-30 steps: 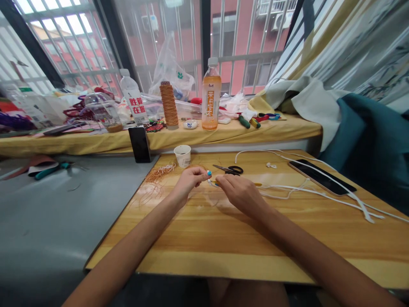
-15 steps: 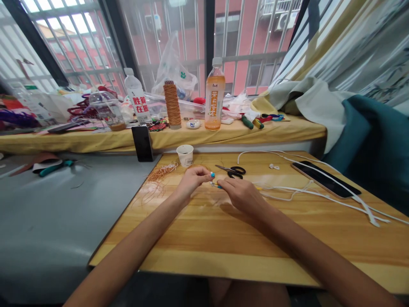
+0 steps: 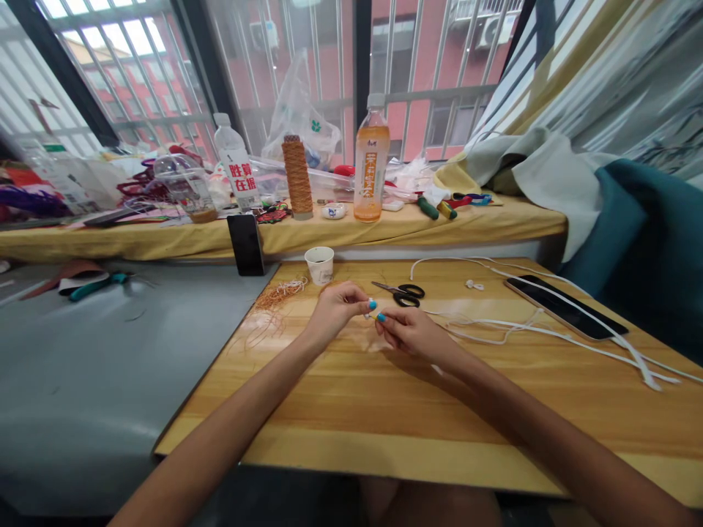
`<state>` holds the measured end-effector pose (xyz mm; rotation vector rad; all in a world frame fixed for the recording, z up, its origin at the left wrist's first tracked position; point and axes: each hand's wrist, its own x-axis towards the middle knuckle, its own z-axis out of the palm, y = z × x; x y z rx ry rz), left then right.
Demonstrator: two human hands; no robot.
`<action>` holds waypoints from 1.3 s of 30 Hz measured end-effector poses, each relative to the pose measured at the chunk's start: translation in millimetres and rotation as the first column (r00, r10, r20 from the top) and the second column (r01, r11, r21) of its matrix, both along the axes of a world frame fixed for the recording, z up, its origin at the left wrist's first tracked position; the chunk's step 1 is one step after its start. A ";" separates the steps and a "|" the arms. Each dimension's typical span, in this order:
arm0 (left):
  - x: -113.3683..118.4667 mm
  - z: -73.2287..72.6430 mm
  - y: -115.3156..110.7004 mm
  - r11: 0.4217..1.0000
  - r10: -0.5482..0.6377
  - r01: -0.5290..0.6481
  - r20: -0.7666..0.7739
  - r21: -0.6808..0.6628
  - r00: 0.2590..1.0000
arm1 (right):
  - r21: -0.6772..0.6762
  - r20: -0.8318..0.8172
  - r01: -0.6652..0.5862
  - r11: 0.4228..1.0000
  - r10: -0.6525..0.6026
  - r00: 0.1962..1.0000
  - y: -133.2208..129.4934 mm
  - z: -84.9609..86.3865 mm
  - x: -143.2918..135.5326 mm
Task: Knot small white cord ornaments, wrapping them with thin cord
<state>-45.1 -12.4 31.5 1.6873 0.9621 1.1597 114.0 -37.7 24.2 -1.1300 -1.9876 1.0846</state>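
My left hand (image 3: 343,309) is over the middle of the wooden table, thumb and finger pinched on the end of a thin white cord. Close beside it, my right hand (image 3: 409,329) pinches a small thin yellow item, its tip near the left fingertips; the fingers hide most of it. Both thumbnails are blue. Black-handled scissors (image 3: 405,296) lie just beyond my hands. White cords (image 3: 510,323) run from behind my right hand toward the right side. A paper cup (image 3: 320,268) stands behind my left hand, and a tangle of orange thread (image 3: 277,296) lies to its left.
A phone (image 3: 565,307) lies at the right under a white cord. Another phone (image 3: 246,245) leans upright against the yellow-covered ledge (image 3: 411,233). On the ledge stand a spool of brown cord (image 3: 297,178), an orange drink bottle (image 3: 371,161) and a clear bottle (image 3: 236,165).
My right hand has turned, so its blue thumbnail now shows and its fingers are curled beneath. My left hand has shifted slightly to the right.
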 end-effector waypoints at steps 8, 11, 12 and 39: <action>0.3 3.0 -3.6 0.957 -0.052 0.121 -0.254 0.265 0.966 | -0.486 -0.192 -0.161 0.859 0.076 0.979 3.8 6.3 11.7; -0.5 2.4 -0.2 0.942 0.043 0.083 -0.362 0.325 0.931 | -0.246 -0.098 0.036 0.969 -0.062 0.993 4.8 3.8 6.0; -0.7 2.5 0.4 0.936 0.067 0.084 -0.408 0.342 0.911 | -0.172 -0.066 0.088 0.981 -0.100 0.993 4.4 3.3 3.8; -2.2 -13.0 2.3 0.765 0.426 0.154 -0.671 0.625 0.608 | -0.190 -0.041 0.128 0.973 -0.138 0.990 2.7 8.4 -3.1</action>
